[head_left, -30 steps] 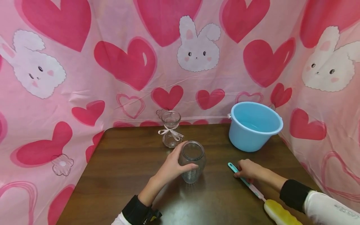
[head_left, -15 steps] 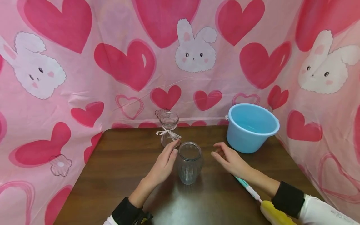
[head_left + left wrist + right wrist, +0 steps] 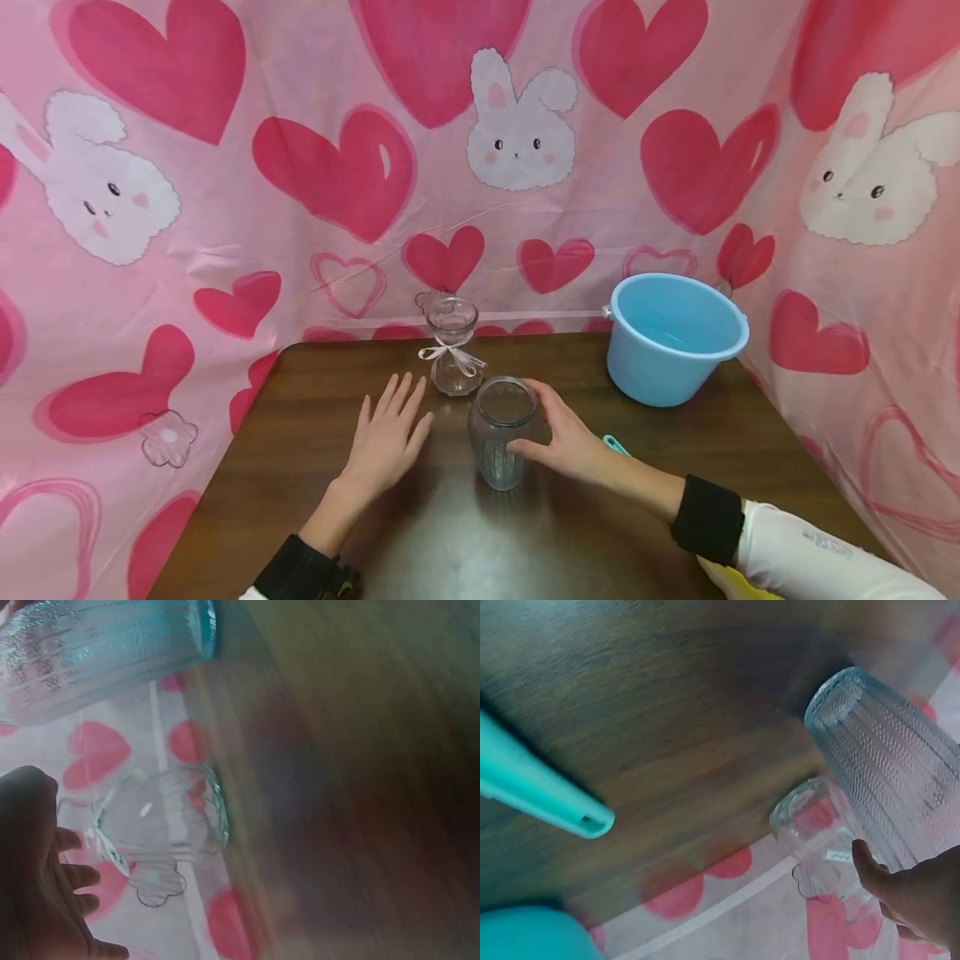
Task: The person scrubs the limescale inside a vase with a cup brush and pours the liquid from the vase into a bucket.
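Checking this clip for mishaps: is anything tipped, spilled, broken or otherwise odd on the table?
Nothing stands out. The ribbed glass vase and the bow-tied vase stand upright, the blue bucket sits level, and no spill shows on the wooden table.

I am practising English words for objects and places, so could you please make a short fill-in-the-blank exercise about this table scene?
1. The right hand holds the ribbed glass ____.
2. The left hand lies flat on the ____, its fingers straight.
3. The small vase behind has a white ____ tied round its neck.
4. The bucket at the back right is ____ in colour.

Missing words: jar; table; ribbon; blue
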Action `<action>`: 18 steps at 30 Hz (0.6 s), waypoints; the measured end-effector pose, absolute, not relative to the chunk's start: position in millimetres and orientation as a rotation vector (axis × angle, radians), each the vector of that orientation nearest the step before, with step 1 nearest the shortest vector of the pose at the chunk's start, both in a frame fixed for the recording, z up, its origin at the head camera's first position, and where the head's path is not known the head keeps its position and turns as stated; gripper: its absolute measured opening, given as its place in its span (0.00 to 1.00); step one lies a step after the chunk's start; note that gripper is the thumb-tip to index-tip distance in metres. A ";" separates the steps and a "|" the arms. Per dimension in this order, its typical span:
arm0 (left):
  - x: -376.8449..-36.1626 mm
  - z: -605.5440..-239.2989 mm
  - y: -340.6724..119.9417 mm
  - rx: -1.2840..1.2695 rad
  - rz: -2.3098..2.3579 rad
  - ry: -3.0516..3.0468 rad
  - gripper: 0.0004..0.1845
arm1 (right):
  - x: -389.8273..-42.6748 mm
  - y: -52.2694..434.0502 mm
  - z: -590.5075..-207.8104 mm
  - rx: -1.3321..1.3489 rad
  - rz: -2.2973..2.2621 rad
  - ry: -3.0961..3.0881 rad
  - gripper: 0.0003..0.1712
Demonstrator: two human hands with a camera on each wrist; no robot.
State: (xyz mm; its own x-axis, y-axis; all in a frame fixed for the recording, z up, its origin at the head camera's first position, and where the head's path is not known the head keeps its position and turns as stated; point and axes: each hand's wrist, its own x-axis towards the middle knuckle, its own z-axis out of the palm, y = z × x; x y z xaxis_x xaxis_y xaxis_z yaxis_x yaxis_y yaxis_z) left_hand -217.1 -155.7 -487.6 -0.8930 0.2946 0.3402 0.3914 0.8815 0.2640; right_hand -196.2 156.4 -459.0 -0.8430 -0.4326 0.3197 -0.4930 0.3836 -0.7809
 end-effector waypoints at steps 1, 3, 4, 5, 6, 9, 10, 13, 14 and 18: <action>-217.8 -487.9 -156.9 -0.509 -0.469 -2.763 0.33 | -197.3 154.0 -459.8 0.849 1.485 -2.556 0.51; -219.4 -488.6 -158.7 -0.500 -0.461 -2.766 0.33 | -198.9 149.3 -462.3 0.828 1.499 -2.547 0.55; -220.1 -489.0 -159.1 -0.496 -0.461 -2.765 0.32 | -199.4 147.2 -463.9 0.818 1.506 -2.543 0.57; -220.6 -489.4 -159.3 -0.496 -0.463 -2.767 0.32 | -199.6 145.6 -465.7 0.803 1.507 -2.544 0.59; -221.0 -490.1 -159.3 -0.496 -0.466 -2.768 0.32 | -199.4 144.2 -467.5 0.788 1.512 -2.544 0.61; -221.7 -492.8 -158.9 -0.502 -0.467 -2.773 0.32 | -198.3 141.4 -472.1 0.769 1.564 -2.518 0.61; -221.8 -494.0 -158.7 -0.498 -0.468 -2.779 0.32 | -198.1 140.7 -473.2 0.769 1.586 -2.503 0.60; -221.6 -496.4 -158.0 -0.488 -0.474 -2.787 0.32 | -199.2 139.0 -475.8 0.793 1.623 -2.452 0.55; -221.6 -497.6 -157.9 -0.486 -0.476 -2.787 0.32 | -199.8 138.5 -476.5 0.804 1.628 -2.436 0.54; -222.1 -500.2 -156.1 -0.491 -0.487 -2.807 0.32 | -202.2 137.9 -477.9 0.823 1.615 -2.393 0.52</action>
State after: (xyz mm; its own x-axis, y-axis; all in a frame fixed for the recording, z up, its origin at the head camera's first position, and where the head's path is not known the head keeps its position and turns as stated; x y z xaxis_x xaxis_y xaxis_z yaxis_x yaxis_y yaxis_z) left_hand -222.1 -156.1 -500.2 -0.9119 0.2830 0.2972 0.3665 0.8874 0.2798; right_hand -202.2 137.9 -477.9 -0.8406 -0.3603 0.4045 -0.5099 0.2743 -0.8153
